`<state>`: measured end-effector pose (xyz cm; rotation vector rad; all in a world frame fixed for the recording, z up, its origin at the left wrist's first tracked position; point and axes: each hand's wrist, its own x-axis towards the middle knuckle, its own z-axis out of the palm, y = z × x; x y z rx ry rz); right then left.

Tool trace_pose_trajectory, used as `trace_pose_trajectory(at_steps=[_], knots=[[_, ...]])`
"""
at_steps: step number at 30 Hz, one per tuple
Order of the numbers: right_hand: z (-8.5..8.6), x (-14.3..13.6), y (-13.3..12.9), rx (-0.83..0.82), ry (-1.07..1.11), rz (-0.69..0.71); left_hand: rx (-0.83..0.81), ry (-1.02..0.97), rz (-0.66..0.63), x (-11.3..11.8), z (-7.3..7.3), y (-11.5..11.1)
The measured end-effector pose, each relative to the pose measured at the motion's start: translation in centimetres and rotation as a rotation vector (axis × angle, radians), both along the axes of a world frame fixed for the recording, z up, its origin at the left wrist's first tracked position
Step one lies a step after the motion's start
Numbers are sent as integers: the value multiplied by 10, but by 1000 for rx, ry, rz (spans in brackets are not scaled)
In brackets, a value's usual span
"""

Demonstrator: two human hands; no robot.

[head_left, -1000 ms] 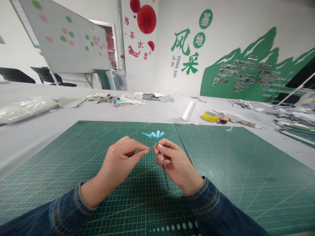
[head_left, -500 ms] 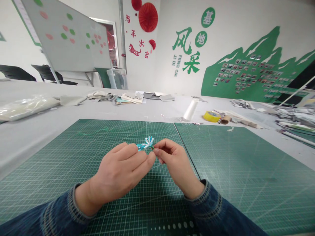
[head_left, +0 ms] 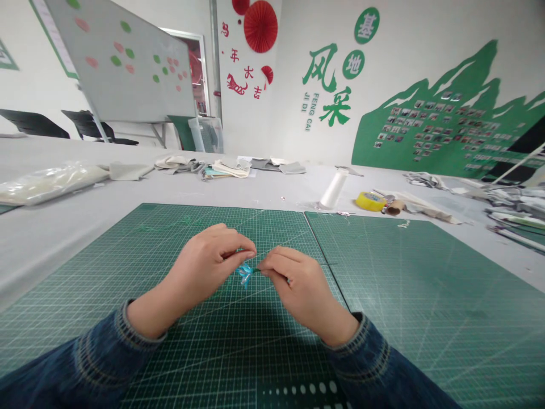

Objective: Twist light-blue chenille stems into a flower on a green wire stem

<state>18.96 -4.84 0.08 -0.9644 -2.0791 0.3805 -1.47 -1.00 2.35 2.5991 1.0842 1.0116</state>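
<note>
A small light-blue flower (head_left: 244,274) with pale, glittery parts on its petals hangs between my hands, above the green cutting mat (head_left: 204,352). My right hand (head_left: 300,287) pinches its thin dark-green stem close below the petals, and a thin dark length sticks out past the knuckles to the right. Just above the flower, my left hand (head_left: 208,264) has thumb and fingertips pressed together. Whether a thread or a petal is in that pinch cannot be made out. The left fingers partly cover the flower's upper side.
A second green mat (head_left: 426,295) adjoins on the right. Behind the mats stand a white thread cone (head_left: 333,190) and a yellow tape roll (head_left: 370,201) beside a brown cardboard tube (head_left: 395,207). Fabric scraps (head_left: 232,167) lie farther back, and a plastic-wrapped bundle (head_left: 51,183) lies left.
My left hand has lifted off the flower and turned, its fingertips now pinched above it. The flower now points left and downward instead of up. My right hand stays at the stem.
</note>
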Motion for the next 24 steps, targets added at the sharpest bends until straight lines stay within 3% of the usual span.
trace_pose_trajectory(at_steps=[5,8,12,17,21,24], knots=[[11,-2,0,-241,316,65,-690,-363,-75,-2,-6,9],[12,-2,0,-401,511,48,-874,-526,-114,2,-9,9],[5,-2,4,-536,759,-8,-863,-636,-111,10,-17,6],[-3,-4,9,-569,911,-75,-744,-630,-101,19,-24,1],[-4,-4,8,-493,799,-185,-603,-541,-13,25,-24,-8],[-5,-4,6,-319,586,-320,-477,-451,17,27,-25,-15]])
